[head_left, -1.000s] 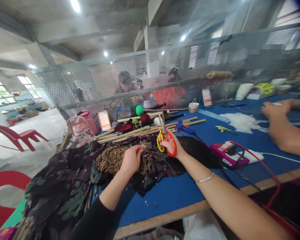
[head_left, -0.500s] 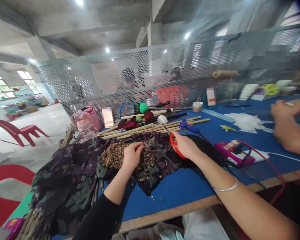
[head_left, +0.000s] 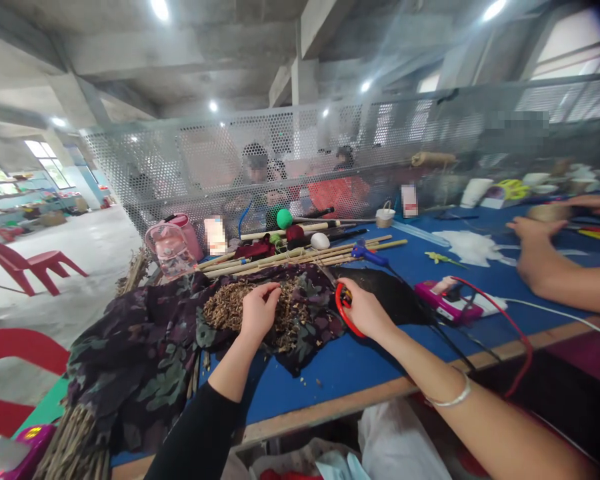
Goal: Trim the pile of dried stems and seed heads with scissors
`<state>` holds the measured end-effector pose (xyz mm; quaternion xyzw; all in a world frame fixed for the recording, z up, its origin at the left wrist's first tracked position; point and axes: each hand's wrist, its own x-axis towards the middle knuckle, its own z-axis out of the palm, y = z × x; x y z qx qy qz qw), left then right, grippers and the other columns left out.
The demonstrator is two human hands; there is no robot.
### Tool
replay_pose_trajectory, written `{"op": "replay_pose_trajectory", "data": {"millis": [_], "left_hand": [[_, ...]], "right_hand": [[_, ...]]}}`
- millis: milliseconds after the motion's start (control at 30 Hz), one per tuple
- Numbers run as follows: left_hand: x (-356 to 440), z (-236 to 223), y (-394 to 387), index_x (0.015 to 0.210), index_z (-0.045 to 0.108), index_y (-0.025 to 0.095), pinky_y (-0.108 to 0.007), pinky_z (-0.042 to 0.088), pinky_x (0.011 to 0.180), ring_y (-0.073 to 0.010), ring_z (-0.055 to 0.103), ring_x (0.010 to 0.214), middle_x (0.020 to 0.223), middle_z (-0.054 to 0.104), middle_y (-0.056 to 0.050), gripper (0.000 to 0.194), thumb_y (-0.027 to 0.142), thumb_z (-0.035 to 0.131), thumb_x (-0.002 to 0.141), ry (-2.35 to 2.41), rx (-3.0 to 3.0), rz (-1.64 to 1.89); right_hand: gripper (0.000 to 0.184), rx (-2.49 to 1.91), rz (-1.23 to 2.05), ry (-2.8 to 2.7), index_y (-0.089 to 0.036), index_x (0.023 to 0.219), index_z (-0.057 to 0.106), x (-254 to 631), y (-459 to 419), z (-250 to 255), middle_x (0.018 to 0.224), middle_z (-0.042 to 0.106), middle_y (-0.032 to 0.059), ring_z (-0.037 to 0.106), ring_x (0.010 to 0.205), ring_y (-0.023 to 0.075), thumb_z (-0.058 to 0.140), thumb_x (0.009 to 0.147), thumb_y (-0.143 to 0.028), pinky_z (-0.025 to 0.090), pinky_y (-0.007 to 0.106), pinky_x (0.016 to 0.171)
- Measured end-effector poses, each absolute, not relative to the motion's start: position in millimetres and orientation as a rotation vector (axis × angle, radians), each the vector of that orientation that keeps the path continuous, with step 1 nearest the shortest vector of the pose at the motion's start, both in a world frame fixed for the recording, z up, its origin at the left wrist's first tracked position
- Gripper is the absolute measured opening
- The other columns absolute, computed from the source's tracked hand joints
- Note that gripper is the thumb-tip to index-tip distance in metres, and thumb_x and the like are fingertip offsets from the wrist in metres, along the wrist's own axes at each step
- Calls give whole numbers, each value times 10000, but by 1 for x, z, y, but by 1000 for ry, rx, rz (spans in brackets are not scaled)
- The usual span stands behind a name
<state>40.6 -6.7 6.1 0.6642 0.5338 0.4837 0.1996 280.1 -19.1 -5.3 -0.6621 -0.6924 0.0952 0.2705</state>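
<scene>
The right hand [head_left: 367,311] grips half-hidden scissors [head_left: 343,311]; whether the curled left hand [head_left: 258,311] holds anything, I cannot tell.

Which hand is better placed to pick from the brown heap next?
Probably the left hand, at the heap of small brown bits; the right hand holds red-handled metal scissors.

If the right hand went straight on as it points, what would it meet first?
Probably the pale sticks, beyond the scissors the right hand holds; its height over the patterned cloth is unclear.
</scene>
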Motion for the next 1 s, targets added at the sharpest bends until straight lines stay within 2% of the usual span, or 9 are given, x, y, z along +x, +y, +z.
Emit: {"op": "replay_pose_trajectory", "data": {"millis": [233,367,433,500,567,633,800,1000], "left_hand": [[43,4,-7,913,691,168,-286,473,806,-167,631,835,917,703,-59,234,295,542,786,1405,1889,1306],[37,16,-12,918,686,162,-250,484,652,-142,615,670,793,696,-51,271,343,544,776,1357,1852,1186],[30,25,-17,914,675,154,-216,444,510,-112,565,535,689,665,-33,295,375,568,752,1249,1783,936],[24,31,-22,885,672,157,-198,406,440,-89,523,469,661,643,-19,292,378,630,700,1013,1683,498],[21,33,-26,847,679,156,-201,419,450,-81,520,461,659,637,-20,297,387,675,660,845,1593,149],[24,29,-28,830,679,160,-211,444,496,-88,546,498,640,626,-16,317,408,696,634,796,1535,37],[40,9,-22,768,636,131,-202,433,545,-81,542,547,613,585,4,367,455,700,605,876,1508,315],[48,1,-15,776,615,128,-230,445,630,-84,540,572,611,576,10,341,433,680,637,921,1402,758]], "right_hand": [[605,-2008,277,-1927,-156,1240,437,318,-42,3,867,674,104,634,758,212,528,654,-38,410,245,645],[599,-2004,318,-1942,-181,1228,447,331,-55,-5,869,671,87,633,761,202,522,651,-35,407,239,642],[549,-1972,329,-1927,-181,1205,459,337,-55,-6,844,670,77,630,739,200,546,672,-84,413,243,637],[467,-1912,333,-1913,-184,1157,483,344,-48,-4,797,665,57,621,689,193,581,700,-183,420,247,615],[425,-1838,296,-1901,-197,1103,504,350,-37,2,747,656,31,604,635,184,611,701,-285,418,248,579],[404,-1819,294,-1875,-191,1062,516,355,-22,9,670,641,13,585,577,174,623,693,-315,403,244,535],[355,-1876,312,-1931,-178,1010,539,350,23,21,607,625,2,569,511,157,649,696,-300,386,239,509],[343,-1867,266,-1950,-138,1031,538,317,69,12,781,664,76,602,630,173,626,734,-284,390,238,559]]}}
